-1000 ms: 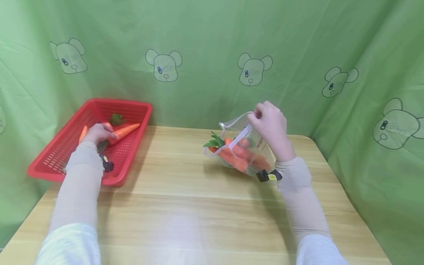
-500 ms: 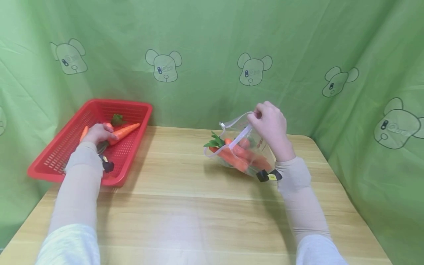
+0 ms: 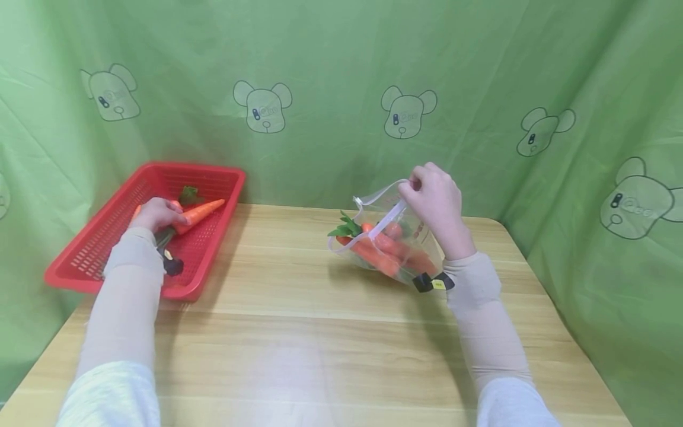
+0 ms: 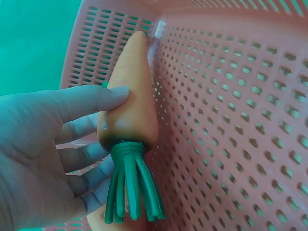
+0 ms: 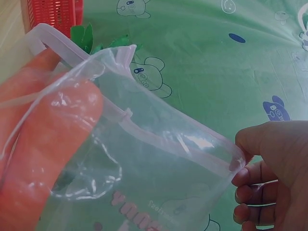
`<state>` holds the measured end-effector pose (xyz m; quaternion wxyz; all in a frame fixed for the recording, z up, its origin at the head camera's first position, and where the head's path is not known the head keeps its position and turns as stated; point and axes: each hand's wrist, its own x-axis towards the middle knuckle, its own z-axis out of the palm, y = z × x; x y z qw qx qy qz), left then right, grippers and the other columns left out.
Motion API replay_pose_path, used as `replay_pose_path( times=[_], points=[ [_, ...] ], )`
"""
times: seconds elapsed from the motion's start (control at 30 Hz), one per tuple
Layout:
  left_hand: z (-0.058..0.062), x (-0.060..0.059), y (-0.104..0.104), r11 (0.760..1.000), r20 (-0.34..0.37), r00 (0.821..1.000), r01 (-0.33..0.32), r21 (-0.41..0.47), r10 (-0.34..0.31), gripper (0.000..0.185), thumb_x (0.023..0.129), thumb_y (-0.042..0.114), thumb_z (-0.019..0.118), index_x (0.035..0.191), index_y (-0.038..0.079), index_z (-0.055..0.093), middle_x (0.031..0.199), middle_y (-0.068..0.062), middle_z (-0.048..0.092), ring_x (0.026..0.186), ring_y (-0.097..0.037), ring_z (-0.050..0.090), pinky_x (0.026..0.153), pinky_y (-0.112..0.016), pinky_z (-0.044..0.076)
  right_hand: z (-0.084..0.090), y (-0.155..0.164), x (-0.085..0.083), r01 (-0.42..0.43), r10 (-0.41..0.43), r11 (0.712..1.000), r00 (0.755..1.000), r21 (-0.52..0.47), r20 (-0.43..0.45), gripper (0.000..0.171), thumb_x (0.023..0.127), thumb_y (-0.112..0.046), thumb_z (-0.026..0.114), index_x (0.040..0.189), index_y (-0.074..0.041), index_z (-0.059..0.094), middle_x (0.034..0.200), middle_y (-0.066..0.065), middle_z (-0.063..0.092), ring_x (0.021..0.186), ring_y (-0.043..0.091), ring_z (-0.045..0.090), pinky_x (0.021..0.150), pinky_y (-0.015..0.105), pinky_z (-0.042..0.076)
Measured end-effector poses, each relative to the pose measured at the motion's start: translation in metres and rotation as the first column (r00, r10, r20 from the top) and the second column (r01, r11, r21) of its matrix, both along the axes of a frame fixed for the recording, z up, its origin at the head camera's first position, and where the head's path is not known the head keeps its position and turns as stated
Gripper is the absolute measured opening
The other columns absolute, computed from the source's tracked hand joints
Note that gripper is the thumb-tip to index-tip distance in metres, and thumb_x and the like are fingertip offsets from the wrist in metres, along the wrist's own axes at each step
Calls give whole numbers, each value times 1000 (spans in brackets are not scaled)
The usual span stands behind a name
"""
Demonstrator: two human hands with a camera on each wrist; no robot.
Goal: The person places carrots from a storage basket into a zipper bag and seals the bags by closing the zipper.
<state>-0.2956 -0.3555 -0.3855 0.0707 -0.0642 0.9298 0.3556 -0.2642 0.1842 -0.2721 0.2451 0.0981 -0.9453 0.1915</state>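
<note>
My left hand [image 3: 155, 214] is inside the red basket [image 3: 101, 237] and grips an orange toy carrot [image 3: 198, 212] near its green stalk end. In the left wrist view the thumb [image 4: 91, 98] and fingers wrap the carrot [image 4: 130, 96] just above its green stalks [image 4: 131, 187]. My right hand [image 3: 434, 198] pinches the top rim of a clear zip bag [image 3: 392, 237] and holds it open above the table. Several carrots [image 3: 384, 252] with green leaves lie in the bag. In the right wrist view, the bag [image 5: 139, 159] hangs from my fingers [image 5: 269, 168].
The wooden table [image 3: 320, 344] spreads between basket and bag. Another carrot [image 3: 137, 210] and a green leaf [image 3: 188, 194] lie in the basket. A green cloth with bear prints [image 3: 320, 89] backs the table and hangs along its right side.
My left hand has lifted the carrot slightly inside the basket. The right hand and the bag have stayed where they were.
</note>
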Motion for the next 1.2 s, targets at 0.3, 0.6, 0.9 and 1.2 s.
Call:
replay_pose_path(
  times=[0.3,0.6,0.9,1.2],
  points=[
    [12,3,3,1000,25,1000,9,-23,-8,17,81,21,74,80,6,67,67,6,56,77,-21,51,67,-28,43,1,0,0,-2,2,1000,1000,-3,-1,17,82,-18,50,75,-5,57,81,11,53,72,27,49,58,37,38],
    [21,7,2,997,20,1000,6,-82,-4,28,80,24,75,88,-3,71,71,4,63,84,-26,56,74,-32,46,2,1,0,-1,1,1000,1000,1,2,17,82,-18,49,74,-5,56,82,11,54,72,28,50,58,37,38],
    [36,8,1,990,-8,1000,14,-138,-15,33,78,24,76,92,-5,72,73,2,69,79,-21,57,66,-26,44,1,2,-1,-2,2,1000,1000,1,14,16,82,-18,50,75,-5,56,82,11,53,74,28,50,59,38,38],
    [56,12,5,994,-99,995,-22,-103,12,42,78,20,75,107,-7,66,89,-8,68,86,-24,57,70,-27,44,1,1,-1,0,0,1000,1000,-2,23,16,82,-18,49,75,-5,56,82,11,53,74,28,49,59,37,37]
  ],
)
